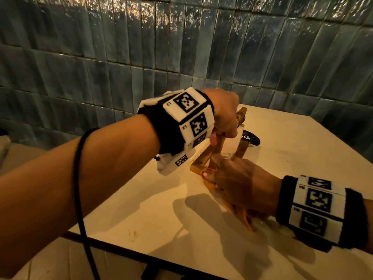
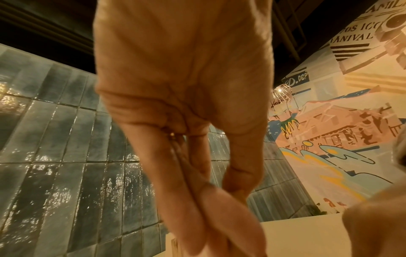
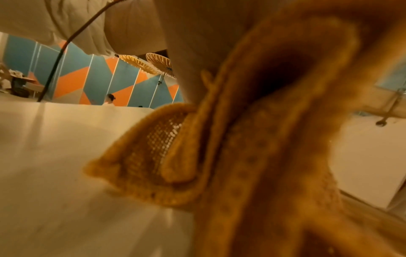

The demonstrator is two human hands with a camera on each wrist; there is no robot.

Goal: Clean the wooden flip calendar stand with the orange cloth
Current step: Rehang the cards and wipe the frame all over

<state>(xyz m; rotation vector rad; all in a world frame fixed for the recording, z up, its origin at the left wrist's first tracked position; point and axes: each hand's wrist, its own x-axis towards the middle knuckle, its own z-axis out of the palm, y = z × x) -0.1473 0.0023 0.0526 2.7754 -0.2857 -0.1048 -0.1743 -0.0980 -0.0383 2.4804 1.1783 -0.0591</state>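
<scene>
While gripping the top of the calendar stand on the table with left hand and pressing bunched cloth, clutched in right hand, against its base corner: wiping underway, upper frame seemingly left.

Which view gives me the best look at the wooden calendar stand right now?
The head view: it shows the stand on the table, the left hand gripping its top and the right hand pressing the orange cloth at its base. The left wrist shows only a sliver; the right wrist shows mostly cloth.
</scene>
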